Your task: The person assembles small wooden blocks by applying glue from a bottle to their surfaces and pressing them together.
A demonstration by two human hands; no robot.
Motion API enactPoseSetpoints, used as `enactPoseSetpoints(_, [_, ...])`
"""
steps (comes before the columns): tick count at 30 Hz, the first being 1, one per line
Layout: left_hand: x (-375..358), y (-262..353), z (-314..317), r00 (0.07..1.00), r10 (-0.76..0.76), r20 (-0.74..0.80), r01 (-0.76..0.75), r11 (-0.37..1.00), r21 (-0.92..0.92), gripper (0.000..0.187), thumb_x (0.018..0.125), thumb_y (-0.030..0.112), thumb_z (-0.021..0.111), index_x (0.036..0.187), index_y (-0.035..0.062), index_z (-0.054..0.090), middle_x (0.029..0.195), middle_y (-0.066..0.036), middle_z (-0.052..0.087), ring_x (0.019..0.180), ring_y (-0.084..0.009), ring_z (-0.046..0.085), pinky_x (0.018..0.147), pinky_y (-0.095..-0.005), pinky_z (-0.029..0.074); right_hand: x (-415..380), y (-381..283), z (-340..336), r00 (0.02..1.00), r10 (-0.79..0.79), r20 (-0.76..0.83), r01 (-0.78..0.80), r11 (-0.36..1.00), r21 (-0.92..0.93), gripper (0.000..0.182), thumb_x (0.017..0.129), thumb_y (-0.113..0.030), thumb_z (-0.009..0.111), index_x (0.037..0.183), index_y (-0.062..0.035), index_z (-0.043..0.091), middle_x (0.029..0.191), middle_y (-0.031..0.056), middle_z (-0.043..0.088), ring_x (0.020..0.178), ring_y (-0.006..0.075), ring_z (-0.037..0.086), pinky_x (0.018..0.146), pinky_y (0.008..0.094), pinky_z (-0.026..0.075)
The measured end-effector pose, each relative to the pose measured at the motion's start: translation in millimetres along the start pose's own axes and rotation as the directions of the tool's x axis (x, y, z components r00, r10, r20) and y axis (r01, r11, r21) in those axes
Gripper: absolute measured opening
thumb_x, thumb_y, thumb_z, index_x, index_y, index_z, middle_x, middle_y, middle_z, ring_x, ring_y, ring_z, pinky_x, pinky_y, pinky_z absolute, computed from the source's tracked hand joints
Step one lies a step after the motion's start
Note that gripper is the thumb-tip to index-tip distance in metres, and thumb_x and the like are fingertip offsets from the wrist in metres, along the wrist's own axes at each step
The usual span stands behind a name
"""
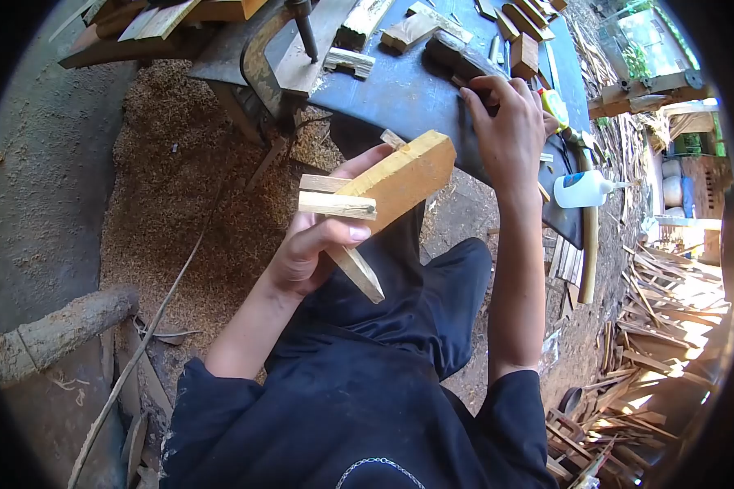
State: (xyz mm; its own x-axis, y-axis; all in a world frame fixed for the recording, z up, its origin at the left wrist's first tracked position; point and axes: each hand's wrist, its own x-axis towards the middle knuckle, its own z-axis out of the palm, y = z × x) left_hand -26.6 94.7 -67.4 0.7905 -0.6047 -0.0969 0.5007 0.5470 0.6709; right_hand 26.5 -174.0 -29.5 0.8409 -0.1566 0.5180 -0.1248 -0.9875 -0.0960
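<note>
The left hand (pixel 306 244) is closed around an ochre, flat-faced wooden piece with a pointed far end (pixel 412 175) and several pale, narrow wooden sticks (pixel 338 205); its palm and fingers hide how these meet, so whether they are joined or merely gripped together cannot be told. One stick juts out below the thumb, ending in a tapered tip; two squared ones lie across the near end of the ochre piece, and a further end shows past the fingers.

Up and to the right of that grip, the right hand (pixel 510 122) bends down at the blue-grey tabletop (pixel 400 90). Its fingertips are hidden, so I cannot tell whether they hold anything. Just beyond them lies a dark, elongated, blocky object (pixel 457 55), hard to identify; a yellow-green object (pixel 554 106) beside the hand is partly covered.

Right of the right wrist is a translucent white plastic bottle (pixel 575 189) with a narrow nozzle. Beyond the left hand, a worn metal clamp (pixel 261 65), cut off at the top, grips the table edge. Crumbly brown shavings (pixel 159 179) spread left of the left hand.
</note>
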Motion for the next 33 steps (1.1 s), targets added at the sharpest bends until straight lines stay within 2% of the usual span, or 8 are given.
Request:
enactPoseSetpoints(3, [1.3, -2.0, -1.6, 0.999, -0.039, 0.014, 0.040, 0.999, -0.034, 0.107, 0.069, 0.022, 0.073, 0.166, -0.0045, 0.036, 0.158, -0.018, 0.053, 0.145, -0.0243, 0.054, 0.126, -0.0369, 0.039, -1.9, -2.4, 2.6, 0.999, -0.006, -0.035, 0.005, 1.000, -0.025, 0.020, 0.095, -0.035, 0.079, 0.104, -0.0177, 0.084, 0.104, 0.0072, 0.075, 0.106, 0.0304, 0.067, 0.093, 0.0478, 0.037])
enactPoseSetpoints(6, [1.1, -1.7, 0.4, 0.997, -0.067, 0.024, 0.069, 0.994, -0.079, 0.110, 0.068, 0.024, 0.073, 0.166, -0.0045, 0.034, 0.157, -0.019, 0.053, 0.145, -0.0251, 0.054, 0.126, -0.0375, 0.040, -4.0, -3.2, 10.1, 0.992, -0.044, -0.120, 0.037, 0.998, -0.058, 0.019, 0.096, -0.035, 0.078, 0.103, -0.0187, 0.084, 0.103, 0.0053, 0.077, 0.105, 0.0278, 0.068, 0.095, 0.0472, 0.037])
enactPoseSetpoints(12, [-2.1, 3.9, 6.0, 0.989, -0.142, -0.031, 0.140, 0.989, -0.055, 0.119, 0.062, 0.029, 0.072, 0.169, -0.0008, 0.030, 0.162, -0.018, 0.047, 0.150, -0.0284, 0.051, 0.129, -0.0432, 0.041, -0.9, -10.6, 11.6, 0.983, -0.132, -0.127, 0.093, 0.957, -0.277, 0.017, 0.098, -0.033, 0.075, 0.099, -0.0178, 0.083, 0.100, 0.0015, 0.078, 0.101, 0.0232, 0.070, 0.097, 0.0456, 0.038])
enactPoseSetpoints(18, [-4.6, 2.9, 6.0, 0.991, -0.129, -0.038, 0.125, 0.989, -0.076, 0.117, 0.063, 0.028, 0.072, 0.168, -0.0023, 0.030, 0.162, -0.020, 0.046, 0.150, -0.0296, 0.051, 0.129, -0.0437, 0.041, 2.1, -4.1, 17.5, 0.978, -0.167, -0.124, 0.133, 0.960, -0.247, 0.014, 0.100, -0.029, 0.073, 0.097, -0.0174, 0.080, 0.097, 0.0013, 0.076, 0.100, 0.0226, 0.071, 0.094, 0.0432, 0.038])
enactPoseSetpoints(22, [-3.7, -1.2, 3.5, 0.993, -0.111, 0.033, 0.114, 0.983, -0.140, 0.109, 0.071, 0.022, 0.073, 0.168, -0.0031, 0.029, 0.160, -0.018, 0.049, 0.145, -0.0267, 0.054, 0.127, -0.0400, 0.041, -8.7, -3.8, -5.2, 0.973, -0.146, -0.179, 0.137, 0.989, -0.060, 0.009, 0.097, -0.026, 0.077, 0.096, -0.0170, 0.079, 0.095, 0.0007, 0.073, 0.100, 0.0224, 0.070, 0.093, 0.0430, 0.038])
enactPoseSetpoints(26, [3.0, -13.6, 0.6, 0.991, -0.121, 0.048, 0.128, 0.976, -0.175, 0.107, 0.072, 0.020, 0.073, 0.168, -0.0024, 0.030, 0.160, -0.018, 0.049, 0.146, -0.0265, 0.053, 0.128, -0.0403, 0.041, -22.3, 3.1, -17.7, 0.988, -0.137, -0.069, 0.135, 0.990, -0.027, 0.014, 0.099, -0.030, 0.078, 0.106, -0.0181, 0.081, 0.098, -0.0011, 0.074, 0.100, 0.0194, 0.071, 0.092, 0.0408, 0.037])
enactPoseSetpoints(30, [7.9, -18.9, 4.4, 0.990, -0.143, 0.023, 0.144, 0.975, -0.171, 0.109, 0.071, 0.018, 0.070, 0.168, -0.0043, 0.027, 0.163, -0.021, 0.045, 0.150, -0.0296, 0.050, 0.131, -0.0429, 0.037, -26.8, 3.5, -5.8, 0.990, -0.116, -0.080, 0.118, 0.993, 0.021, 0.024, 0.097, -0.036, 0.080, 0.114, -0.0196, 0.083, 0.104, 0.0011, 0.074, 0.105, 0.0217, 0.070, 0.093, 0.0415, 0.037])
enactPoseSetpoints(33, [8.5, -18.8, 6.8, 0.989, -0.148, 0.015, 0.148, 0.975, -0.164, 0.111, 0.070, 0.018, 0.070, 0.168, -0.0059, 0.024, 0.164, -0.023, 0.042, 0.152, -0.0314, 0.048, 0.134, -0.0440, 0.034, -21.7, -1.3, 2.7, 0.991, -0.086, -0.098, 0.088, 0.996, 0.012, 0.023, 0.098, -0.037, 0.080, 0.112, -0.0190, 0.083, 0.104, 0.0014, 0.074, 0.106, 0.0224, 0.070, 0.093, 0.0414, 0.037])
